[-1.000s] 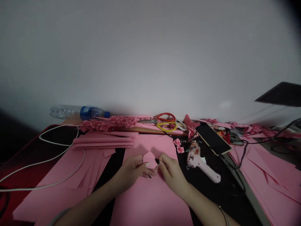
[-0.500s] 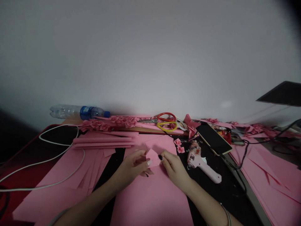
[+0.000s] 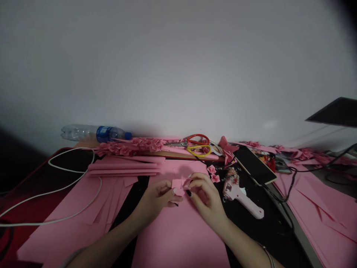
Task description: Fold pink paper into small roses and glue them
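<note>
A small folded piece of pink paper [image 3: 177,183] is held between both hands, above a large pink sheet [image 3: 181,234]. My left hand [image 3: 157,199] pinches its left and lower side between thumb and fingers. On the right side, my right hand [image 3: 205,195] grips the edge, thumb and fingers bent together around it. Two small pink paper roses [image 3: 213,174] lie just beyond my right hand. Farther right rests a pink glue gun [image 3: 242,197].
Scissors [image 3: 198,145] with red and yellow handles lie at the back, near a plastic bottle [image 3: 83,133]. Rolled pink paper [image 3: 124,169] and a white cable [image 3: 72,182] are at left. A phone [image 3: 255,165], black cables and more pink sheets [image 3: 326,208] are at right.
The folded paper has been turned and its shape looks different. My right hand has shifted its grip, with its fingers now curled over the paper's right side.
</note>
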`<state>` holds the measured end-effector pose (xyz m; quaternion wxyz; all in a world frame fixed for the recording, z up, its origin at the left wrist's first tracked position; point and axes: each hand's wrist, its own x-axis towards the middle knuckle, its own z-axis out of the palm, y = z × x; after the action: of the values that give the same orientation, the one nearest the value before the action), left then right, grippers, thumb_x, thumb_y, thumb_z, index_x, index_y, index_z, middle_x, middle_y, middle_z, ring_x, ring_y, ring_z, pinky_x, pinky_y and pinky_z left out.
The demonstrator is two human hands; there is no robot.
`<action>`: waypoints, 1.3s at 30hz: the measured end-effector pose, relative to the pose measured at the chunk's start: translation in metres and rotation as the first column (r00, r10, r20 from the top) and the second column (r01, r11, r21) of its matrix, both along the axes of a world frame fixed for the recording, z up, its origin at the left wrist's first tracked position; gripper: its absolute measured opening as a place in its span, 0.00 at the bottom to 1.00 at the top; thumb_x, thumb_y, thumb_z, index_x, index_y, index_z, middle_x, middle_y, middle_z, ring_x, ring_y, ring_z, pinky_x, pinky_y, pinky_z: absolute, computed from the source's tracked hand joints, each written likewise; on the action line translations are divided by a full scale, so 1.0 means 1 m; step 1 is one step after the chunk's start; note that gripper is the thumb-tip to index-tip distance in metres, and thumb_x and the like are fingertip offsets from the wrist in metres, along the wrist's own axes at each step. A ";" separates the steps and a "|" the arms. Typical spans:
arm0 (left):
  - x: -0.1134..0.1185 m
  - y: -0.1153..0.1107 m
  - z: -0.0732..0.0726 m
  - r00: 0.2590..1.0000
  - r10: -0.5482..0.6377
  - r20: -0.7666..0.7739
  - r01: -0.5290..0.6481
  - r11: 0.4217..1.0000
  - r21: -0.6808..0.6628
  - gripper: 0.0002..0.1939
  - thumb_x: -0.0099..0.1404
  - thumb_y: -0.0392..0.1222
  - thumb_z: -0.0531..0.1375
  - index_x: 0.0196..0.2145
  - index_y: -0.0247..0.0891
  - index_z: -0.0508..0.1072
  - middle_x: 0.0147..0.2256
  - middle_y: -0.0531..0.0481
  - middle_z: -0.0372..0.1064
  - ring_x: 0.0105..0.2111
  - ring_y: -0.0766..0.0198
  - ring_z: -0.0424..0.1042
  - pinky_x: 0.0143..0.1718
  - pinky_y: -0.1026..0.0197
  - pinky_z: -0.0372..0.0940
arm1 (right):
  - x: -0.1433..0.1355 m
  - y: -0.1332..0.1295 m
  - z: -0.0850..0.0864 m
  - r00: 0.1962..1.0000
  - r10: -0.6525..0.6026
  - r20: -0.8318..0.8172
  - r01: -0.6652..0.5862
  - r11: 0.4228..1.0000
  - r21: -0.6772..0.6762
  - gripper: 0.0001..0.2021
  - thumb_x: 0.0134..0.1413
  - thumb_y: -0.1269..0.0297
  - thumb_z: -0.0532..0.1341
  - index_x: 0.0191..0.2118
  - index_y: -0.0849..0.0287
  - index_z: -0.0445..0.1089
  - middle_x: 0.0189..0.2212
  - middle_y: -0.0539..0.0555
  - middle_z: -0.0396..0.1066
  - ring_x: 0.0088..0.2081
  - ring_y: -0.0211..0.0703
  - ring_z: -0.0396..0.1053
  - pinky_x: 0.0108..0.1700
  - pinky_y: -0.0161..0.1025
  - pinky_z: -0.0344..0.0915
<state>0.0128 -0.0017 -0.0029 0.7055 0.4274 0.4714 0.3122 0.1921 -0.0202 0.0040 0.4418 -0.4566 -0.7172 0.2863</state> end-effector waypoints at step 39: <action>0.007 -0.010 0.008 0.981 -0.192 0.002 0.192 0.980 -0.060 0.09 0.53 0.44 0.59 0.24 0.36 0.65 0.27 0.50 0.71 0.38 0.56 0.75 0.31 0.62 0.67 | -0.009 -0.009 -0.006 0.991 -0.123 0.051 0.120 0.990 0.070 0.08 0.51 0.78 0.57 0.26 0.57 0.64 0.40 0.55 0.65 0.45 0.45 0.64 0.44 0.42 0.60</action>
<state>0.0202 -0.0120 0.0052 0.7440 0.4499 0.4384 0.2276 0.1832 -0.0294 -0.0019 0.4536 -0.4921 -0.7090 0.2221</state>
